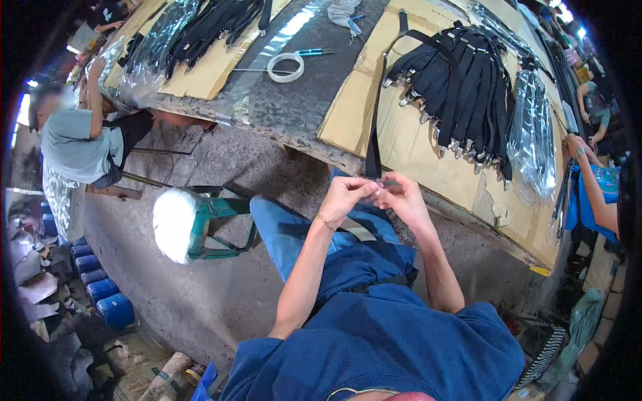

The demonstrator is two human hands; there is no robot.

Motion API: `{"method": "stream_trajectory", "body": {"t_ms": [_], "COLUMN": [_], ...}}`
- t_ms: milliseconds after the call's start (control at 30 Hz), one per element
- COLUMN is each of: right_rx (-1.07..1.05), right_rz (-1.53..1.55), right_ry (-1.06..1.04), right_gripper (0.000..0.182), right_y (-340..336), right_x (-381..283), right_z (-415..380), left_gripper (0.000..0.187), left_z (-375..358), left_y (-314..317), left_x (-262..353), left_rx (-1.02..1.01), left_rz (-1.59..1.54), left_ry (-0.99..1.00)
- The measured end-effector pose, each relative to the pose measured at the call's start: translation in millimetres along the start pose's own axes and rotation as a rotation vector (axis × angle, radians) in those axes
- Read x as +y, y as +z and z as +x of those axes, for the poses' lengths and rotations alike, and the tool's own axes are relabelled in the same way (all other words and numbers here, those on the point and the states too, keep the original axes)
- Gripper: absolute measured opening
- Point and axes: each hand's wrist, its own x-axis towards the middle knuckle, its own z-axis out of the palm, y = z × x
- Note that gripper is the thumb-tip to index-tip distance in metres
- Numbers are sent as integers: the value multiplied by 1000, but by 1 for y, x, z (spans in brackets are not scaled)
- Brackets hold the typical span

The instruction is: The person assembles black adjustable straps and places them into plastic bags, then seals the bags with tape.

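A long black strap point(376, 127) runs down over the table's edge to my hands, its lower end pinched at the fingertips. My left hand point(349, 199) is closed on that end from one side, thumb against fingers. From the other side my right hand point(406, 202) is closed on it too, touching the left fingertips. Something small and pale or shiny shows between the fingers, too small to make out. Beyond my hands lies a fanned bundle of black elastic suspenders point(461, 87) with metal clips, on a cardboard sheet point(348, 113).
Transparent plastic bags point(531, 140) lie right of the bundle. A tape roll point(285, 67) and a blue-handled tool point(314, 51) rest on the dark tabletop point(281, 107). More black straps point(214, 30) lie at upper left. A green stool point(217, 220) stands left; co-workers sit on both sides.
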Motion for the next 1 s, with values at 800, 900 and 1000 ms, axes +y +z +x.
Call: {"method": "stream_trajectory", "body": {"t_ms": [800,900,1000], "right_rx": [-175,-176,-200], "right_rz": [182,280,235], "right_ry": [-100,-69,-73], "right_gripper": [22,26,28], "right_y": [1,3,1], "right_x": [-22,-34,-27], "right_z": [53,49,53], "left_gripper": [13,14,16], "left_z": [-32,-29,-25], "left_y": [-23,-21,-23], "left_x": [9,8,5], "left_rx": [369,407,411], "left_rz": [429,476,562], "left_ry": [12,36,33]}}
